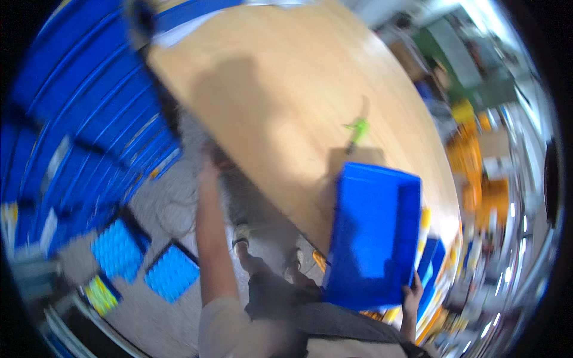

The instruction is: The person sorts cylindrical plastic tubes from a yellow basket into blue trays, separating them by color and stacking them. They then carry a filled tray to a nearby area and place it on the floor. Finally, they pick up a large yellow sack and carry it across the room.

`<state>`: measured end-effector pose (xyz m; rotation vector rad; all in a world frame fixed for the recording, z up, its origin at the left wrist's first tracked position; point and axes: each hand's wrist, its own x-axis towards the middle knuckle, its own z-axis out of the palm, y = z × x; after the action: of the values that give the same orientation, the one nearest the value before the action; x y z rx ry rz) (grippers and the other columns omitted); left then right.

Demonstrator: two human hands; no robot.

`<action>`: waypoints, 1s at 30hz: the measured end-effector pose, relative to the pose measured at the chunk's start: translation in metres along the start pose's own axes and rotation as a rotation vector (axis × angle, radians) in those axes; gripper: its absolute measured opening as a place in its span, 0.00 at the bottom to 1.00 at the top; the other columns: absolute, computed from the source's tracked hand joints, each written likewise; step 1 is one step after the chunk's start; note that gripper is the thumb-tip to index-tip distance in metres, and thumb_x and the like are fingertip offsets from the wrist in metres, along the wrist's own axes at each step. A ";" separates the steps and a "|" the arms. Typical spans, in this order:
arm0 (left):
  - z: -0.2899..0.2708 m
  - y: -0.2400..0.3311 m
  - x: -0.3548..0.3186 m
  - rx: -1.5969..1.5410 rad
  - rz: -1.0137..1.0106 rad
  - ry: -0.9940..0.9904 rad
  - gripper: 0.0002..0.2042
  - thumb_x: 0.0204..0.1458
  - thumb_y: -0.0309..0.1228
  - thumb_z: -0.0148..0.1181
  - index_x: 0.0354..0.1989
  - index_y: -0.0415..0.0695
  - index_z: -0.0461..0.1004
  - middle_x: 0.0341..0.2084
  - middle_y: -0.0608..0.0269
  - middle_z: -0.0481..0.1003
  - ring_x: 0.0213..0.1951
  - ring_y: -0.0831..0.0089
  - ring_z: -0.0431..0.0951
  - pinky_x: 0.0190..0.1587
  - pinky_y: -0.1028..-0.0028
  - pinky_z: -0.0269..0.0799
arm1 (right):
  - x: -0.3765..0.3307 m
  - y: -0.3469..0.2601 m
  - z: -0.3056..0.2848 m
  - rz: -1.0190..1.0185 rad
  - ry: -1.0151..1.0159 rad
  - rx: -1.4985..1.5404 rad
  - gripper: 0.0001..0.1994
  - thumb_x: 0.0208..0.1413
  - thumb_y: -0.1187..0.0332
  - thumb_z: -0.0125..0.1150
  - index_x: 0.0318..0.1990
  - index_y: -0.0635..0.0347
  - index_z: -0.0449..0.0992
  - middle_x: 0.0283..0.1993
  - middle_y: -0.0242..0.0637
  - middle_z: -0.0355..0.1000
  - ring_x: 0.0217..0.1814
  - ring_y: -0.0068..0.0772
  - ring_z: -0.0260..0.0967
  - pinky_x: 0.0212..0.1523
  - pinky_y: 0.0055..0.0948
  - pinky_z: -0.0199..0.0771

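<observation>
My right hand (412, 293) grips the near right rim of an empty blue plastic bin (373, 238), which is tilted over the near edge of a wooden table (286, 107). My left arm reaches forward on the left, and my left hand (219, 159) is beside the table's left edge; its fingers are dark and smeared by motion. On the tabletop beyond the bin lies a small bright green tool (359, 129) with a thin pale end, too blurred to name.
Stacked blue bins or drawers (89, 107) fill the left side. Light-blue trays (173, 272) and a yellow-green one (101, 295) are on the floor at lower left. Orange bins (471, 173) and other goods crowd the right. A green surface (450, 56) is at the far right.
</observation>
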<state>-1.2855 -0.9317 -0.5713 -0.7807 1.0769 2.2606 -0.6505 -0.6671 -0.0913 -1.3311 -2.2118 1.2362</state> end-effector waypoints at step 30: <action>0.238 -0.382 -0.534 1.629 0.691 -0.805 0.33 0.57 0.15 0.45 0.74 0.37 0.48 0.70 0.38 0.57 0.69 0.44 0.59 0.70 0.60 0.53 | -0.117 0.427 -0.204 0.439 0.552 -0.539 0.46 0.37 0.50 0.78 0.66 0.55 0.64 0.50 0.54 0.75 0.52 0.55 0.75 0.53 0.48 0.76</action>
<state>-0.7260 -0.6341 -0.2792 1.1439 2.1874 1.0118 -0.2140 -0.5664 -0.2834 -2.1309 -1.9512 0.2730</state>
